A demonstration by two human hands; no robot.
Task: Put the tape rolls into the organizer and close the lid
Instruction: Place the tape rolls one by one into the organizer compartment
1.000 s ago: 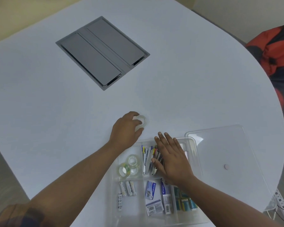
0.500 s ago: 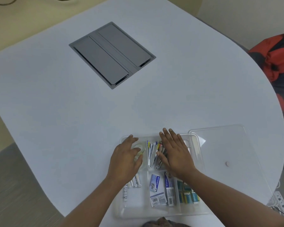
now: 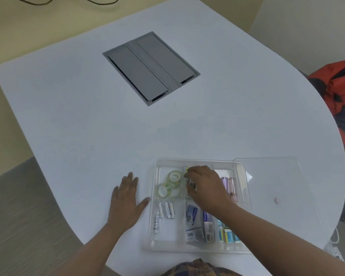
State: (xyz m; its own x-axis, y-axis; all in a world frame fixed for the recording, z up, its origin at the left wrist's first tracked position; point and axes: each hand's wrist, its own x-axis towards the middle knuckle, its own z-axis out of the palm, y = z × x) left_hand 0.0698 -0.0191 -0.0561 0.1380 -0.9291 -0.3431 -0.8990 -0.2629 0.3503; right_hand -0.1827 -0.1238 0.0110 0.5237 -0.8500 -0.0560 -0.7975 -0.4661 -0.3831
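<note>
The tape rolls (image 3: 170, 183) are small clear rings with a greenish tint, three as far as the picture shows, lying overlapped in the far-left compartment of the organizer (image 3: 157, 243), a shallow clear plastic tray split by dividers. Just nearer the person in the next compartment lie four white batteries (image 3: 164, 213), three side by side and one apart to the left. The right hand (image 3: 205, 188) reaches into the middle far compartment, just right of the tape rolls across a divider, its fingers curled down over a bundle of pens (image 3: 188, 176); whether it actually grips them or only rests on them cannot be told. The left hand (image 3: 126, 202) lies flat and spread on the white table (image 3: 88, 126), palm down and holding nothing, just outside the organizer's left wall with the thumb tip close to it, so the tape rolls lie a little beyond and to the right of it. The clear lid (image 3: 277, 180) rests off the tray on the table to the right, its near-left corner by the organizer's far-right corner. Pink tubes (image 3: 228, 184) show beyond the right hand, and small packets (image 3: 193, 222) fill the near compartments.
</note>
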